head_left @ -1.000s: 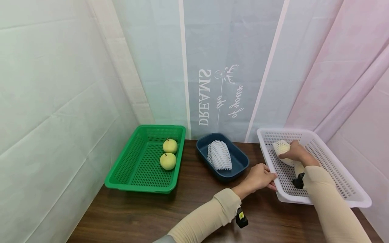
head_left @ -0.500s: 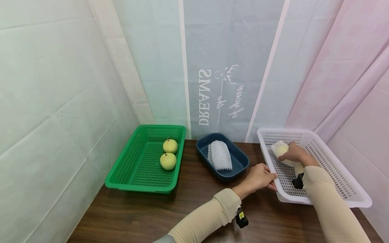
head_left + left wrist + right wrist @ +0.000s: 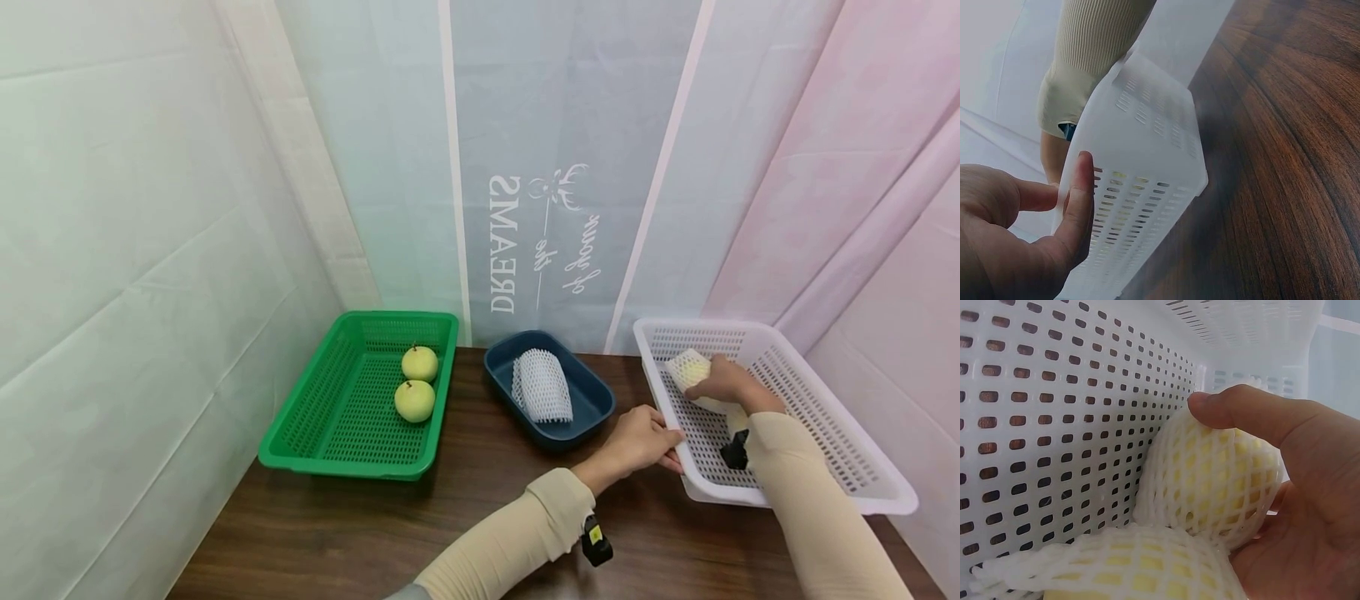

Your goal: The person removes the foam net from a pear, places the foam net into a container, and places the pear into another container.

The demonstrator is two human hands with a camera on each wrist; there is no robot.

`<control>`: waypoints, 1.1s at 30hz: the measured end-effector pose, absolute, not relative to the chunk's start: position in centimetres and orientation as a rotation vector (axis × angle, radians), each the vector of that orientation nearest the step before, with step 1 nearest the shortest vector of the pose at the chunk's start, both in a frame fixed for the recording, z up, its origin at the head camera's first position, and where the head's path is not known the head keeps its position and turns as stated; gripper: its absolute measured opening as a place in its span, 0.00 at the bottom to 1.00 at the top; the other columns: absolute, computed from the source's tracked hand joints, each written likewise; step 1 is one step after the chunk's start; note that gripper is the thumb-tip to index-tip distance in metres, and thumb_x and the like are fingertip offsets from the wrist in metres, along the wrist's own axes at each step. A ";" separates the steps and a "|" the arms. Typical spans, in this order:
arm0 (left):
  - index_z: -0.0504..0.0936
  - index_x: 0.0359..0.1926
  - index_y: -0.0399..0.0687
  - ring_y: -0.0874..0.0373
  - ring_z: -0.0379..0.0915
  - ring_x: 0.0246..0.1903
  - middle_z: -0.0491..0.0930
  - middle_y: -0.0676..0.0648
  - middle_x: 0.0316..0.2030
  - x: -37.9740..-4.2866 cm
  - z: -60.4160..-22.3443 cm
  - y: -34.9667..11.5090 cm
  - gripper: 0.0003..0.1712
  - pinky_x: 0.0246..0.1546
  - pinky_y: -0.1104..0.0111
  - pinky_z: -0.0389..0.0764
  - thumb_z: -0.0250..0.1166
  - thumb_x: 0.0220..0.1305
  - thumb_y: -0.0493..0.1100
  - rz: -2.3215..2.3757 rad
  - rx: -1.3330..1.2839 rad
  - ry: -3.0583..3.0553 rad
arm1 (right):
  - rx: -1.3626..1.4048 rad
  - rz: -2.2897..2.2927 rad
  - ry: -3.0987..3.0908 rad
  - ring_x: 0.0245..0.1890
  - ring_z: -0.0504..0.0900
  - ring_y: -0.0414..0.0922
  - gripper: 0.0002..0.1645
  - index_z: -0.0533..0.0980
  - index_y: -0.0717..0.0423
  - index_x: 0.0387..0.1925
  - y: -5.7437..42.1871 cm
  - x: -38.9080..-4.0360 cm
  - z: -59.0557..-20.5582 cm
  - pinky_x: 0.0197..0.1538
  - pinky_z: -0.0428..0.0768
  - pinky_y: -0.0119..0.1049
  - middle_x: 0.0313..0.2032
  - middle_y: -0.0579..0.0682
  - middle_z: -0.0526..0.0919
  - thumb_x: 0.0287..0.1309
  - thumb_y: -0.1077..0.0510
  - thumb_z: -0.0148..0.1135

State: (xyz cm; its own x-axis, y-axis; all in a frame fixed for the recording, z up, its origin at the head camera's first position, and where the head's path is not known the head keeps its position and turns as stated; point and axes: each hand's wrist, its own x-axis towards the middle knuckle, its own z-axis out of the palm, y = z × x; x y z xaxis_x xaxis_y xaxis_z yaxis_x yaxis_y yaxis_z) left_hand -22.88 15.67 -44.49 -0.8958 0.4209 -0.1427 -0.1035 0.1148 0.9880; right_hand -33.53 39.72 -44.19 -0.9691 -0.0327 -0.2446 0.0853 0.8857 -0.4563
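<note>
My left hand (image 3: 637, 437) grips the near left rim of the white basket (image 3: 663, 398). In the left wrist view, its thumb and a finger (image 3: 1080, 200) pinch the rim from both sides. Inside that basket my right hand (image 3: 731, 385) holds a pale yellow pear (image 3: 1210, 475) in a white foam net, thumb over the top and fingers behind. A second netted pear (image 3: 1147, 569) touches it, lower in the right wrist view. Part of the held pear is hidden by the hand.
At the left stands a green basket (image 3: 345, 468) with two bare pears (image 3: 419, 364) along its right side. A dark blue tray (image 3: 590, 402) between the baskets holds white foam nets (image 3: 543, 385). Fabric walls enclose the wooden table (image 3: 480, 517) at the back and sides.
The netted pear and my right hand have shifted slightly left inside the white basket. My left hand has stayed on the rim. The head view has tilted a little.
</note>
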 end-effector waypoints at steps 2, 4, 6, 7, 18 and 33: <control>0.85 0.41 0.33 0.42 0.91 0.28 0.88 0.40 0.22 -22.9 -44.5 15.7 0.05 0.43 0.47 0.89 0.66 0.74 0.34 1.833 0.307 2.011 | 0.034 -0.696 2.812 0.40 0.78 0.61 0.50 0.58 0.87 0.59 39.8 -33.5 -44.2 0.40 0.81 0.48 0.45 0.76 0.76 0.57 0.51 0.75; 0.85 0.41 0.33 0.42 0.91 0.27 0.88 0.40 0.22 -22.9 -44.5 15.7 0.05 0.42 0.47 0.89 0.66 0.74 0.34 1.835 0.302 2.014 | 0.032 -0.703 2.813 0.39 0.79 0.60 0.49 0.59 0.86 0.58 39.9 -33.6 -44.3 0.39 0.81 0.47 0.43 0.74 0.76 0.57 0.51 0.75; 0.85 0.41 0.33 0.43 0.91 0.27 0.88 0.40 0.22 -22.8 -44.5 15.7 0.05 0.42 0.47 0.90 0.66 0.74 0.34 1.837 0.300 2.016 | 0.031 -0.714 2.814 0.38 0.79 0.59 0.48 0.61 0.86 0.56 40.1 -33.7 -44.4 0.37 0.81 0.46 0.42 0.73 0.77 0.56 0.50 0.75; 0.85 0.41 0.33 0.43 0.91 0.27 0.88 0.40 0.22 -22.8 -44.5 15.7 0.05 0.42 0.47 0.90 0.66 0.74 0.34 1.838 0.300 2.015 | 0.033 -0.721 2.812 0.37 0.79 0.59 0.48 0.61 0.85 0.56 40.2 -33.7 -44.5 0.37 0.82 0.45 0.41 0.72 0.77 0.56 0.50 0.75; 0.85 0.41 0.33 0.42 0.91 0.27 0.88 0.39 0.22 -22.8 -44.6 15.7 0.05 0.41 0.47 0.90 0.66 0.74 0.33 1.842 0.304 2.013 | 0.065 -0.704 2.836 0.40 0.80 0.61 0.55 0.58 0.88 0.61 40.4 -33.8 -44.6 0.38 0.82 0.46 0.46 0.77 0.77 0.56 0.47 0.76; 0.85 0.41 0.34 0.42 0.91 0.27 0.88 0.40 0.22 -22.8 -44.7 15.8 0.04 0.42 0.47 0.90 0.66 0.74 0.33 1.843 0.296 2.011 | 0.058 -0.728 2.878 0.41 0.79 0.62 0.54 0.58 0.87 0.62 39.4 -33.1 -43.7 0.39 0.81 0.46 0.47 0.77 0.76 0.58 0.48 0.74</control>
State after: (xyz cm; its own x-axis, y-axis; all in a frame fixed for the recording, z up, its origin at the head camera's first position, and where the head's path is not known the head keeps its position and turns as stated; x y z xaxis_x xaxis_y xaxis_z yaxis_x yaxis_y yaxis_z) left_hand -22.78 15.76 -44.71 -0.8996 0.4122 -0.1445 -0.1080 0.1106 0.9880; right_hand -33.11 39.45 -43.73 -0.9844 -0.0047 -0.1758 0.0794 0.8801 -0.4682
